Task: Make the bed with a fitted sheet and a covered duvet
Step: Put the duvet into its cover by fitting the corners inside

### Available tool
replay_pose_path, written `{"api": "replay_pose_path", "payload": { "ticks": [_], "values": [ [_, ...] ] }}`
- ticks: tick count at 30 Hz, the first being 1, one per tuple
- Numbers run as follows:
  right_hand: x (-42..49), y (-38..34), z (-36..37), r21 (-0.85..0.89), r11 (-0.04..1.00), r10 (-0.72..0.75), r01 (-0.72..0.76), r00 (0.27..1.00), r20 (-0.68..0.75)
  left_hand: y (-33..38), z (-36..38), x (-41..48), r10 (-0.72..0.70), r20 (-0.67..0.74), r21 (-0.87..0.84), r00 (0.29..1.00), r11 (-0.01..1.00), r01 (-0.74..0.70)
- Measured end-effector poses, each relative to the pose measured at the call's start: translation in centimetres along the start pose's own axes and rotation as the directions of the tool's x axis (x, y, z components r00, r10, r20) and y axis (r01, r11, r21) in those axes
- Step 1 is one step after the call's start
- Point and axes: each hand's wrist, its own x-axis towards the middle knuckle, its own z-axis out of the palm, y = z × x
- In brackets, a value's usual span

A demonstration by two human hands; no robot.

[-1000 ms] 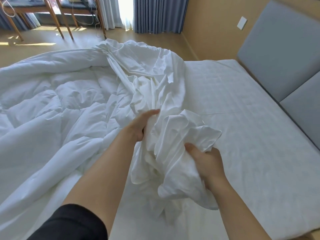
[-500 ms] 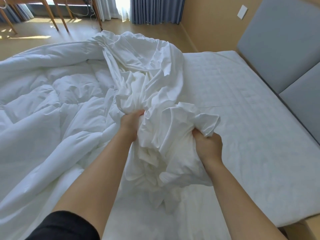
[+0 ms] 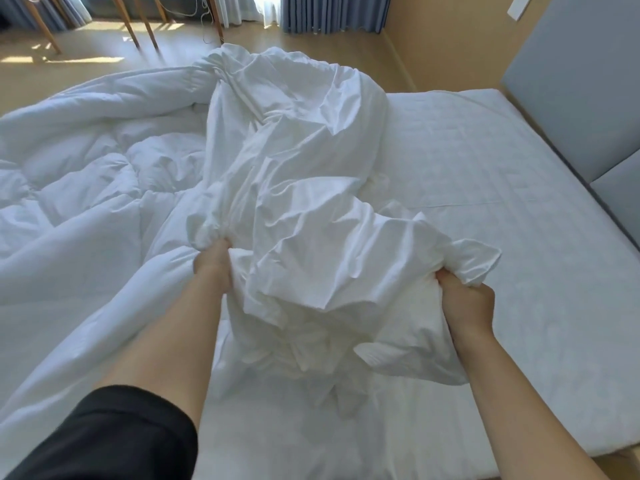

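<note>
A crumpled white sheet (image 3: 311, 209) lies bunched across the middle of the bed, lifted at its near end. My left hand (image 3: 213, 263) grips a gathered fold on the sheet's left side. My right hand (image 3: 465, 299) grips another bunch of the same sheet on its right. The cloth is stretched between the two hands and hangs down below them. A puffy white duvet (image 3: 79, 188) is spread over the left half of the bed. The bare quilted mattress (image 3: 502, 209) shows on the right.
A grey padded headboard (image 3: 581, 81) stands along the right edge. Beyond the bed are a wooden floor (image 3: 86, 64), wooden furniture legs (image 3: 128, 22) and blue curtains (image 3: 329, 12). The mattress's near right corner (image 3: 588, 448) ends just past my right forearm.
My hands have moved apart, the right one going right and the left one left, spreading the sheet wider between them. The view has tilted down slightly.
</note>
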Motion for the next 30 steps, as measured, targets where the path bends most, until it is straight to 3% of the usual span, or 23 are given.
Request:
{"api": "replay_pose_path", "payload": {
  "ticks": [5,9,11,13,17,23,30],
  "values": [
    [0.7,0.5,0.1,-0.055,0.998,-0.022,0.022,1.000,0.005,-2.1,1.5,-1.6,0.024,0.206,-0.102,0.978,0.995,-0.002],
    [0.4,0.9,0.7,-0.042,0.999,-0.020,0.021,1.000,0.017,-4.7,0.3,-1.7,0.048,0.583,-0.125,0.811,0.992,0.031],
    [0.0,0.9,1.0,-0.027,0.999,-0.019,0.020,0.999,0.040,-6.2,-0.1,-2.4,0.023,0.678,-0.077,0.735,0.996,0.039],
    [-0.3,1.1,1.6,-0.026,0.999,-0.019,0.021,0.998,0.062,-7.6,-0.1,-3.0,0.006,0.712,-0.062,0.702,0.997,0.054],
    [-1.2,1.6,2.9,-0.026,1.000,-0.009,0.010,0.998,0.068,-8.2,0.6,-4.2,0.027,0.680,-0.086,0.733,0.995,0.043],
    [-1.1,2.8,3.0,-0.083,0.996,0.019,-0.012,0.997,0.079,-8.1,2.6,-4.9,0.032,0.413,-0.008,0.910,0.999,-0.031],
    [-0.7,3.5,2.1,-0.123,0.992,0.021,-0.014,0.998,0.057,-8.2,3.4,-3.7,0.034,0.225,-0.112,0.974,0.994,-0.009]
  ]
}}
